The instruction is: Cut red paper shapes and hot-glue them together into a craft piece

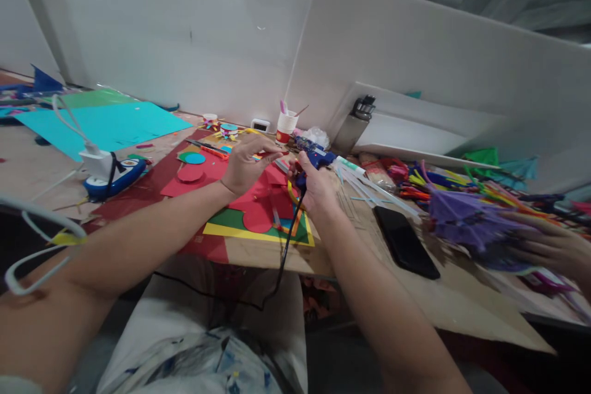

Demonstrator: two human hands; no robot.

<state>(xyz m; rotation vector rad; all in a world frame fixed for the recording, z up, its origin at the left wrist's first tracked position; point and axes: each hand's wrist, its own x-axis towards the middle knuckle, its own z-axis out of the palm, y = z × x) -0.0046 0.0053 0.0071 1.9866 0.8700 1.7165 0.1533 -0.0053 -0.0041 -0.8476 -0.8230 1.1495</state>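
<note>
My right hand (318, 191) is wrapped round the grip of a blue glue gun (314, 159), whose black cord (286, 246) hangs down to my lap. The gun's nozzle points left toward my left hand (247, 163). That hand is closed in a pinch on a small red paper strip (272, 155) held just in front of the nozzle. Both hands hover over a layered sheet of red, green and yellow paper (256, 212) on the table.
A black phone (405, 241) lies right of my right arm. Coloured straws and purple paper pieces (462, 212) pile at the right, where another person's hand (549, 246) reaches in. A paper cup (286, 126), a steel bottle (354, 126), teal paper (101, 126) and a white charger (99, 163) sit further back and left.
</note>
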